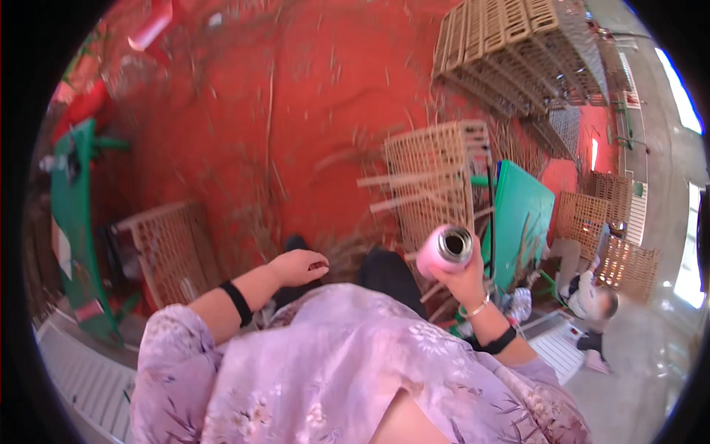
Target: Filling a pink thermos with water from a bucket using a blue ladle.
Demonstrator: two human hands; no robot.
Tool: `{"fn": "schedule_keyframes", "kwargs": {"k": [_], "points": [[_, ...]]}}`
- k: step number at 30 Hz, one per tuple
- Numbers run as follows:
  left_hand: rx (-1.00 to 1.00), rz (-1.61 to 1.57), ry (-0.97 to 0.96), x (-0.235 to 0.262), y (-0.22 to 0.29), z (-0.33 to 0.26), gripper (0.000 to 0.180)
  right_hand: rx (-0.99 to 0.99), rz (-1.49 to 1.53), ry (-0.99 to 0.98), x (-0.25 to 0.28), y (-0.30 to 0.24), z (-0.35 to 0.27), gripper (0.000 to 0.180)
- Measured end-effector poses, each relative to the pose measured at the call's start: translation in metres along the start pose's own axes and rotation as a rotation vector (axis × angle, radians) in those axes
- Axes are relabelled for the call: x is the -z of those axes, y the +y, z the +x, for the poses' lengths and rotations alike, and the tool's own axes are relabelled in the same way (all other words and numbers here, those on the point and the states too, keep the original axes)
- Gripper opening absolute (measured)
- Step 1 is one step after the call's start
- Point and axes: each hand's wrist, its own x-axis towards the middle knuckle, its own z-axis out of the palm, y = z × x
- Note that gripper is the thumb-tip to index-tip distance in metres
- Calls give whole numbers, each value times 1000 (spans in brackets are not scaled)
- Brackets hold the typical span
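On the right, my right hand (pixel 467 281) is wrapped round a pink insulated bottle (pixel 431 255). The bottle has no lid on it; its steel rim and dark mouth tilt up toward me. My left hand (pixel 299 266) hangs over my lap by my knees, its fingers curled inward. Whatever may be in those fingers is hidden.
A wicker-like slatted basket (pixel 429 159) with loose strips lies just beyond the bottle, beside a green table (pixel 521 222). Larger stacked baskets (pixel 510 44) stand far right. Another basket (pixel 177 251) and a green bench (pixel 74 222) are at left. Strips litter the red floor (pixel 244 126).
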Motion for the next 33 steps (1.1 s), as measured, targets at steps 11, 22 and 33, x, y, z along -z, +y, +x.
{"fn": "schedule_keyframes", "kwargs": {"k": [11, 22, 33], "points": [[52, -87, -143, 158, -40, -82, 44, 198, 131, 111, 14, -8, 167, 78], [606, 140, 495, 375, 80, 83, 43, 278, 375, 270, 71, -63, 372, 80], [420, 523, 210, 646, 156, 344, 42, -227, 213, 1045, 152, -42, 435, 77]]}}
